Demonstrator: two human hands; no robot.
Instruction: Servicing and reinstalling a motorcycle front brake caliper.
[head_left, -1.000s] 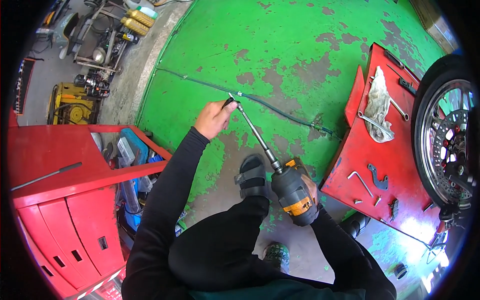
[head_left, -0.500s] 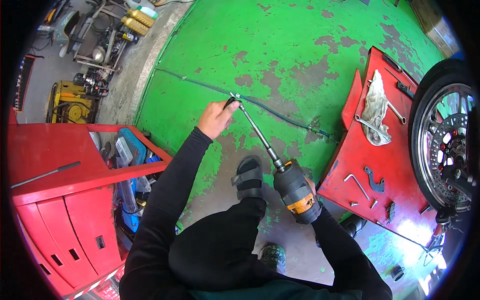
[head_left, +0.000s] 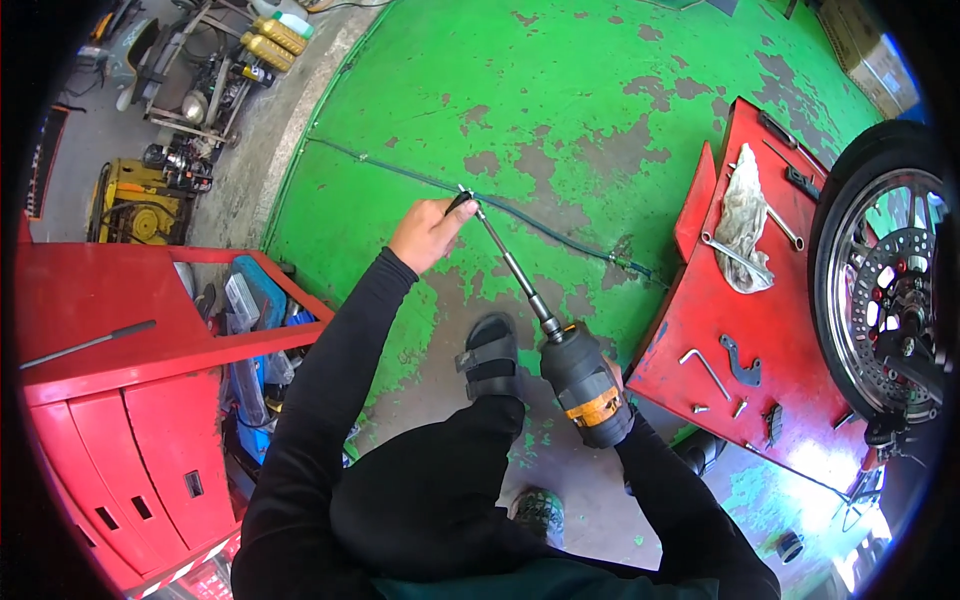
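My left hand (head_left: 430, 230) is closed on a small black piece (head_left: 458, 204) with a silver tip, at the far end of a long silver extension bar (head_left: 510, 260). The bar runs down to the nose of a black impact driver (head_left: 580, 385) with an orange band. My right hand (head_left: 614, 374), mostly hidden behind the driver, holds it. To the right, a red table (head_left: 660, 365) carries a crumpled cloth (head_left: 745, 200), two wrenches (head_left: 786, 229), a hex key (head_left: 704, 370), a dark bracket (head_left: 740, 360) and small bolts.
A motorcycle front wheel (head_left: 835, 260) stands at the right. A red tool cabinet (head_left: 120, 300) with blue cases (head_left: 250, 400) is at my left. A hose (head_left: 550, 235) crosses the green floor (head_left: 420, 100). A yellow machine (head_left: 140, 205), a cart and jugs (head_left: 270, 45) line the upper left.
The view has shifted slightly, with the red table appearing a little lower and further left. Both hands keep their holds, and the tool stays at much the same angle.
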